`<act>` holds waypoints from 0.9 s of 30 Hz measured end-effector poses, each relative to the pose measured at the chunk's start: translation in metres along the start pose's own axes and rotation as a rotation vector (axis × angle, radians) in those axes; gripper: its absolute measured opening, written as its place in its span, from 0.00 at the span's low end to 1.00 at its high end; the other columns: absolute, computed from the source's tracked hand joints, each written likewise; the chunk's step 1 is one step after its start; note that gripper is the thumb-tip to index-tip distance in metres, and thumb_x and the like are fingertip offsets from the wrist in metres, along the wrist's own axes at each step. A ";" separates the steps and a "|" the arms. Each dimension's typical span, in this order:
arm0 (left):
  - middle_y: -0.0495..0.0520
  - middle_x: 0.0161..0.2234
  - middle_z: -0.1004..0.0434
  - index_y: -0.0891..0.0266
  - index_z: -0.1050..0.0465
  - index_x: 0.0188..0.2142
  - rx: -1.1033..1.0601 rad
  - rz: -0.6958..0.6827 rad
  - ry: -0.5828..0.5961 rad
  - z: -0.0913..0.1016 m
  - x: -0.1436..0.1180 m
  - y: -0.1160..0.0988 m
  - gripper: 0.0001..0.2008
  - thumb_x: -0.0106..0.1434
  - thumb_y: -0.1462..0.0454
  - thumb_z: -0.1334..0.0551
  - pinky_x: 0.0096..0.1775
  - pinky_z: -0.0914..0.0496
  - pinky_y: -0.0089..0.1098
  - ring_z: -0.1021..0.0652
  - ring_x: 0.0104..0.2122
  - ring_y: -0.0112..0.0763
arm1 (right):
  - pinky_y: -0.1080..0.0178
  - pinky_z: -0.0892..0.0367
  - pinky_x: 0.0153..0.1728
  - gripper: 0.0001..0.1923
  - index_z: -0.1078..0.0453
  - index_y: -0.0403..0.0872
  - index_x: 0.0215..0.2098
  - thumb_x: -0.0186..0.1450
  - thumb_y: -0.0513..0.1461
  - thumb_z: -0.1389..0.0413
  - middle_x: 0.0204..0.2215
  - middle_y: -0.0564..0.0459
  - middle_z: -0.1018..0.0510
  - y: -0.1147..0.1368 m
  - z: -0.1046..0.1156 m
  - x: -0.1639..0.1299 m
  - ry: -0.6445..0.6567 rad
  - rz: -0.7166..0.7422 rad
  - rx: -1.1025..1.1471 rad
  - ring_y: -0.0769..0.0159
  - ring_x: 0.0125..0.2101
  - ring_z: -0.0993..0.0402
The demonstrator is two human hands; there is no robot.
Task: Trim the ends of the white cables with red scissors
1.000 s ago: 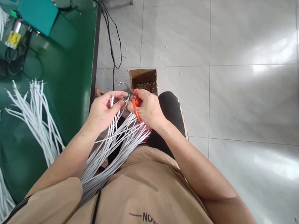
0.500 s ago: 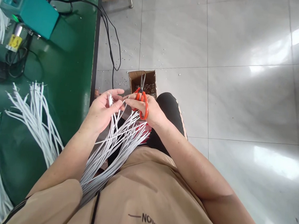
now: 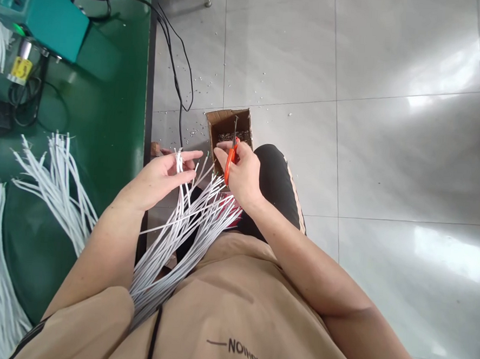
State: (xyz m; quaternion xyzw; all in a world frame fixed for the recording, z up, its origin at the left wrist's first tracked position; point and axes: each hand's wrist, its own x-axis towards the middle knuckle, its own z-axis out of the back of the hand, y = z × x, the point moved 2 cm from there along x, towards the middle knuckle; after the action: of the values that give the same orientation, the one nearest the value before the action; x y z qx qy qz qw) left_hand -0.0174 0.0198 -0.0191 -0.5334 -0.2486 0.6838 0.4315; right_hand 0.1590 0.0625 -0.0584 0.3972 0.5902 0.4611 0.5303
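Observation:
My left hand (image 3: pixel 159 177) pinches a few white cables (image 3: pixel 178 162) upright between thumb and fingers. They belong to a loose bundle of white cables (image 3: pixel 179 235) that fans out across my lap. My right hand (image 3: pixel 242 174) grips orange-handled scissors (image 3: pixel 230 160), blades pointing away from me over a small cardboard box (image 3: pixel 227 125) on the floor. The box holds small cut scraps. My two hands are a short gap apart.
A green workbench (image 3: pixel 104 138) runs along my left, with heaps of white cables (image 3: pixel 56 190) and a teal machine (image 3: pixel 39 13) on it. Black cords (image 3: pixel 177 67) hang off its edge to the tiled floor (image 3: pixel 388 156), which is strewn with small scraps near the box.
My right hand turned the scissors from the cable tips to point away over the box and moved slightly right. My left hand's fingers spread a little; the hands drew apart.

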 end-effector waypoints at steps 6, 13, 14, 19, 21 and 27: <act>0.49 0.34 0.23 0.57 0.24 0.50 -0.043 -0.031 -0.060 0.001 0.005 0.001 0.30 0.45 0.61 0.25 0.45 0.27 0.37 0.22 0.34 0.32 | 0.67 0.35 0.35 0.09 0.25 0.44 0.32 0.60 0.43 0.42 0.30 0.55 0.23 0.019 -0.010 0.000 0.223 0.049 0.028 0.71 0.31 0.31; 0.49 0.30 0.21 0.56 0.27 0.54 0.261 -0.049 -0.273 -0.003 -0.001 -0.014 0.35 0.44 0.61 0.26 0.46 0.29 0.42 0.21 0.33 0.36 | 0.68 0.37 0.30 0.10 0.24 0.43 0.34 0.58 0.41 0.42 0.28 0.56 0.23 0.008 -0.017 -0.001 0.293 -0.096 0.088 0.73 0.27 0.33; 0.49 0.30 0.21 0.55 0.27 0.54 0.265 -0.055 -0.281 -0.004 -0.001 -0.015 0.35 0.44 0.62 0.26 0.46 0.29 0.42 0.21 0.33 0.37 | 0.68 0.37 0.30 0.10 0.24 0.43 0.34 0.58 0.42 0.42 0.28 0.56 0.23 0.008 -0.016 -0.001 0.301 -0.104 0.103 0.73 0.26 0.33; 0.50 0.29 0.20 0.57 0.29 0.55 0.122 -0.053 -0.219 -0.009 0.000 -0.010 0.35 0.46 0.61 0.26 0.39 0.27 0.39 0.20 0.31 0.37 | 0.67 0.36 0.30 0.10 0.25 0.43 0.31 0.56 0.42 0.37 0.22 0.57 0.26 0.014 -0.012 -0.001 0.433 -0.180 0.306 0.72 0.25 0.32; 0.49 0.29 0.21 0.58 0.29 0.54 0.017 -0.045 -0.168 -0.011 0.002 -0.007 0.35 0.46 0.61 0.26 0.34 0.27 0.36 0.20 0.29 0.36 | 0.66 0.35 0.30 0.10 0.26 0.43 0.30 0.57 0.43 0.37 0.20 0.57 0.27 0.014 -0.012 -0.001 0.547 -0.189 0.425 0.72 0.24 0.32; 0.47 0.29 0.23 0.62 0.29 0.48 -0.182 -0.085 -0.156 -0.011 0.002 -0.010 0.30 0.45 0.63 0.25 0.26 0.31 0.28 0.22 0.25 0.29 | 0.67 0.35 0.31 0.14 0.27 0.44 0.30 0.55 0.46 0.35 0.23 0.57 0.27 0.007 -0.010 0.002 0.499 -0.185 0.423 0.73 0.26 0.32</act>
State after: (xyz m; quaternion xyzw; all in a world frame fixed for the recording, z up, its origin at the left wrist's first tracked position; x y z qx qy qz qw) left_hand -0.0038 0.0253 -0.0151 -0.5044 -0.3650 0.6788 0.3893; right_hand 0.1489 0.0647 -0.0517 0.3183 0.8178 0.3616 0.3150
